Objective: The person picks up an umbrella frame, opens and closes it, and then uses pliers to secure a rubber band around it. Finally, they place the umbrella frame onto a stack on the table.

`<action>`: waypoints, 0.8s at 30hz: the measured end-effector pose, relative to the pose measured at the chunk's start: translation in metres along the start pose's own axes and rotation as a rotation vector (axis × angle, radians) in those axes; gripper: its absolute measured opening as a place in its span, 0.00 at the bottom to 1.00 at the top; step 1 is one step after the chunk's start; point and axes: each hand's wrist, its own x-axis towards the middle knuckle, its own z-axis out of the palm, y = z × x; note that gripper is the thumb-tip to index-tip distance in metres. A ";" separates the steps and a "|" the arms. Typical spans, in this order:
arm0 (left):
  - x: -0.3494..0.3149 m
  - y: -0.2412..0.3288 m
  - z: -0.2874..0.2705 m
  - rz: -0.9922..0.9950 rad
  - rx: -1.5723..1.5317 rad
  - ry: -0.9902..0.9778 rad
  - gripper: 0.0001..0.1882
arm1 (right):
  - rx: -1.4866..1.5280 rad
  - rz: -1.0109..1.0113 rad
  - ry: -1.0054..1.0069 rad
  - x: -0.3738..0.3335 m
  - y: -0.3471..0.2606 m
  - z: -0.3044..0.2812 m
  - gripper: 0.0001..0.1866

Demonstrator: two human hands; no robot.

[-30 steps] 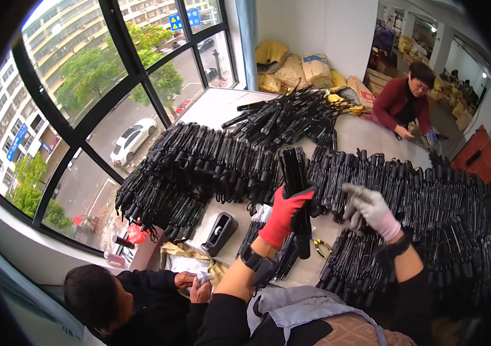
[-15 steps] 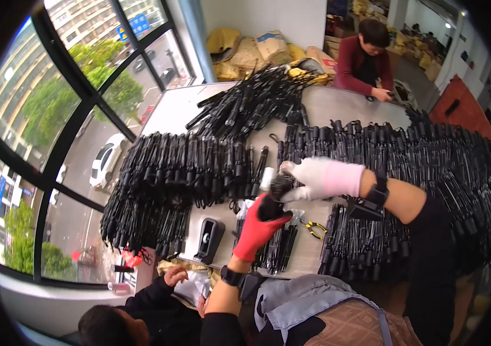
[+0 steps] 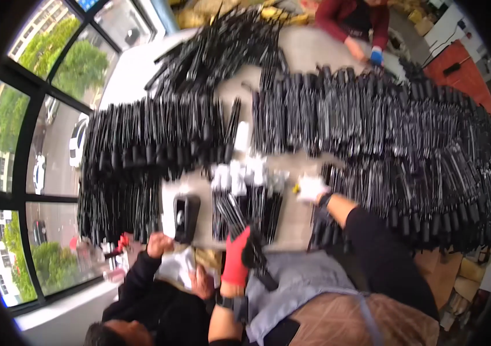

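My left hand [image 3: 238, 254], in a red and black glove, is closed around a black folded umbrella frame [image 3: 231, 214]. The frame slants, its thin ribs pointing up and left and its thicker end down by my lap. My right hand [image 3: 313, 189], in a white glove, is at the table's middle right and blurred. Yellow-handled pliers [image 3: 296, 188] show at its fingertips, mostly covered by the hand. Between my hands lies a row of black umbrella frames [image 3: 263, 210] with white tops [image 3: 245, 174].
Stacked umbrella frames [image 3: 147, 124] fill the table's left, and more frames [image 3: 366, 115] the right. A loose heap [image 3: 222, 52] lies at the back. A black box-shaped holder [image 3: 186, 218] stands left of my work. One co-worker [image 3: 162, 300] sits at left, another [image 3: 352, 23] across the table.
My hands have parted. The left has drawn back toward my body with the umbrella frame; the right has let go of it and gone to the pliers. The view has tipped downward.
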 end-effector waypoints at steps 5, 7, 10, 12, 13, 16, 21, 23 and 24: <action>0.006 -0.012 -0.002 -0.051 0.074 -0.107 0.12 | -0.025 0.101 0.203 0.017 -0.021 0.055 0.18; 0.012 -0.010 -0.011 -0.092 -0.082 -0.094 0.13 | 0.084 0.144 0.129 0.011 -0.008 0.039 0.18; 0.007 0.014 0.028 -0.065 0.038 -0.171 0.13 | 1.176 0.232 0.158 0.000 0.039 0.026 0.12; 0.008 0.027 0.033 -0.040 0.082 -0.177 0.13 | 1.442 0.182 0.034 -0.045 0.037 0.001 0.09; 0.013 0.029 0.034 -0.061 0.065 -0.260 0.13 | 1.471 0.184 -0.066 -0.085 0.027 -0.018 0.08; 0.022 0.030 0.045 -0.115 0.044 -0.431 0.14 | 1.311 0.049 -0.322 -0.182 -0.008 -0.036 0.06; 0.007 0.033 0.086 -0.018 0.213 -0.554 0.16 | 1.583 0.229 -0.292 -0.240 -0.049 -0.023 0.07; -0.002 0.038 0.102 0.012 0.337 -0.621 0.18 | 1.383 0.216 -0.228 -0.240 -0.035 -0.033 0.08; -0.002 0.040 0.112 -0.017 0.343 -0.608 0.18 | 1.128 0.142 -0.142 -0.233 -0.016 -0.033 0.09</action>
